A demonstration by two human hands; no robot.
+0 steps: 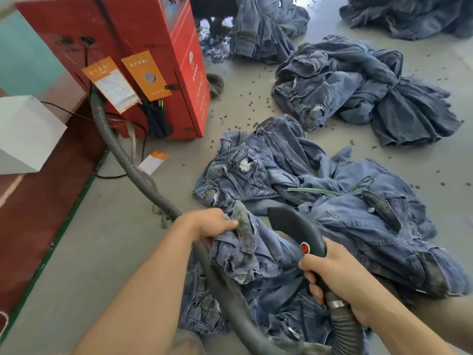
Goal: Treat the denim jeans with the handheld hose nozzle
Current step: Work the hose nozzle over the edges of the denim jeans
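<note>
A pile of blue denim jeans [340, 226] lies crumpled on the grey floor in front of me. My left hand [212, 224] grips a bunched, dirty-looking fold of the nearest pair and lifts it slightly. My right hand [340, 275] is wrapped round the handle of a dark handheld nozzle [294, 226] with a red button. The nozzle's flat mouth points up-left over the denim, close to the fold held by my left hand. A grey ribbed hose [133, 167] runs from the nozzle under my left arm to the red machine.
A red machine [153, 55] with orange tags stands at the upper left. More jeans bundles [358, 90] lie farther back and at the top right [409, 16]. Small dark pellets are scattered on the floor [243, 96]. A white box [25, 134] sits on a dark red platform at left.
</note>
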